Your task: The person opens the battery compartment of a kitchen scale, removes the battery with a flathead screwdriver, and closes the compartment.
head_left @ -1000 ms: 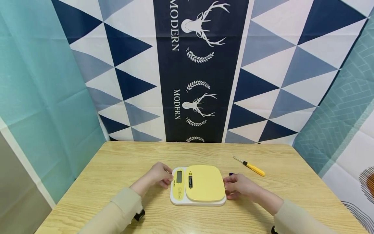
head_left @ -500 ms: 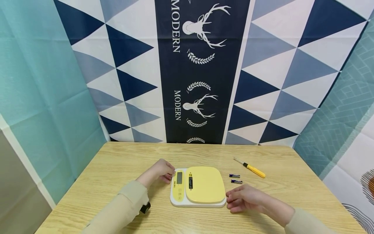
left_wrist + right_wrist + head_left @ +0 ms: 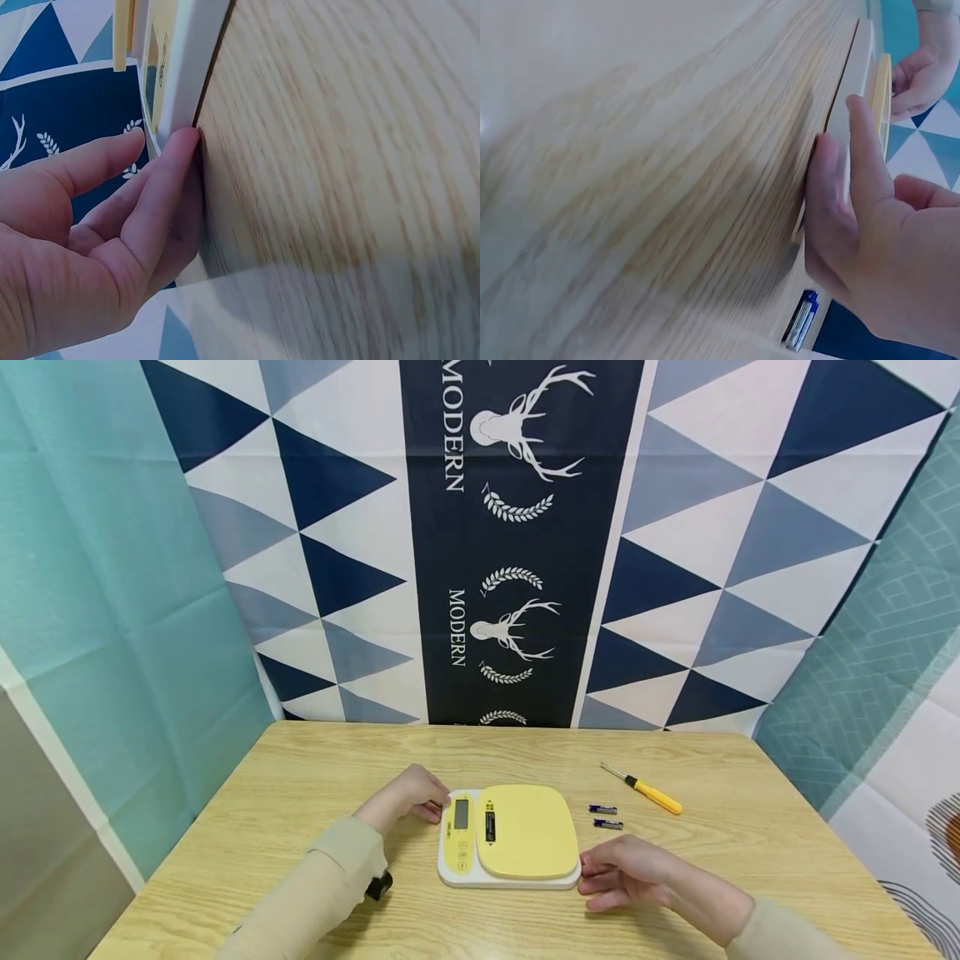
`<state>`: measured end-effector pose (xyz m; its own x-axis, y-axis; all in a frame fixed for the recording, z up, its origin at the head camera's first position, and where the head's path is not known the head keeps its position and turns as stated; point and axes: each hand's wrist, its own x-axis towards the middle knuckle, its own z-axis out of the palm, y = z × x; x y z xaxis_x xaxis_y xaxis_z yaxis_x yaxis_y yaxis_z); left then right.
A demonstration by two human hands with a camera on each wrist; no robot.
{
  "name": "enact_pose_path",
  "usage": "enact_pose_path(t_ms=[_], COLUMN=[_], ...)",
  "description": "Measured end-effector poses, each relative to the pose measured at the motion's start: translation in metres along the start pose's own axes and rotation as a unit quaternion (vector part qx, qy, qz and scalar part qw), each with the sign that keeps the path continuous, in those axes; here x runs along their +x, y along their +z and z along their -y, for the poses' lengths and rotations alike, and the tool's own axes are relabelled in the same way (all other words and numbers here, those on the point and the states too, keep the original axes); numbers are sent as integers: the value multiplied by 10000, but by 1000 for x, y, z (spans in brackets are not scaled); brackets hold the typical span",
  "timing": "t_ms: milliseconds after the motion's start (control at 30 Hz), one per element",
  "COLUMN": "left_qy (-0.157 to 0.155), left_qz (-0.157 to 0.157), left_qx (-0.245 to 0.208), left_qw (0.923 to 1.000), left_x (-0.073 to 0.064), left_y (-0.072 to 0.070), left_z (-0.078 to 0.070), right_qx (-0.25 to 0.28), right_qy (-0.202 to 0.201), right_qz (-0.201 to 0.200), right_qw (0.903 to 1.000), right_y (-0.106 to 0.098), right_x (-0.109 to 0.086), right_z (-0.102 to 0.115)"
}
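A kitchen scale [image 3: 527, 833] with a yellow platform and white base lies flat on the wooden table, its small display and buttons on the left. My left hand [image 3: 412, 793] is at the scale's far left corner; in the left wrist view a fingertip touches the white base [image 3: 196, 64] low at the table, with the thumb apart from it. At the near right corner is my right hand [image 3: 633, 870]. Its fingers [image 3: 864, 146] lie fairly straight along the white side edge in the right wrist view. The scale's underside is hidden.
Two small blue-and-silver batteries, one farther [image 3: 602, 809] and one nearer [image 3: 608, 823], lie right of the scale. Beyond them rests a screwdriver [image 3: 654, 794] with a yellow handle. Patterned cloth [image 3: 345, 568] hangs behind the table.
My left hand has shifted to the scale's far left corner. My right hand has slid along the right side towards me, uncovering the batteries. The scale has hardly moved.
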<state>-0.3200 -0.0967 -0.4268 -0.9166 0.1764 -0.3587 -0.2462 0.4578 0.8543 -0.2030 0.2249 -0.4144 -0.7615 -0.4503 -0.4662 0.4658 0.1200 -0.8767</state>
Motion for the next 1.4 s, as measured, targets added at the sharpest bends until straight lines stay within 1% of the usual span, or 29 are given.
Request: enact_pose_path(t_ms=[100, 333, 467, 567, 700, 767, 1000, 1133, 1233, 1400], left_qy=[-28, -117, -154, -150, -126, -112, -169, -55, 25, 91], left_qz=[-47, -276, -338, -365, -384, -361, -337, -338, -327, -311], left_qx=[28, 122, 147, 25, -268, -332, -306, -318, -340, -434], left_qw=[10000, 9995, 9992, 9992, 9988, 9987, 9988, 9989, 9989, 9985], left_x=[-2, -1, -1, -2, 0, 0, -3, -6, -8, -9], left_y=[0, 5, 5, 4, 2, 1, -4, -5, -7, -10], left_z=[-3, -3, -3, -4, -3, -3, -3, -3, -4, -3], right_qx=[111, 471, 632, 675, 717, 741, 749, 682, 706, 703], right_qy=[-4, 1, -10, -106, -245, -272, -480, -724, -882, -924], right_qz=[-316, -706, -1028, -1231, -1398, -1488, -1772, -1791, -1875, -2113], right_qw=[9994, 9964, 9927, 9900, 9873, 9857, 9801, 9788, 9758, 9705], right_y=[4, 13, 18, 19, 18, 17, 13, 10, 9, 10], right_x=[0, -3, -3, -1, 3, 5, 12, 14, 15, 15], right_z=[0, 1, 3, 5, 6, 6, 4, 6, 8, 13])
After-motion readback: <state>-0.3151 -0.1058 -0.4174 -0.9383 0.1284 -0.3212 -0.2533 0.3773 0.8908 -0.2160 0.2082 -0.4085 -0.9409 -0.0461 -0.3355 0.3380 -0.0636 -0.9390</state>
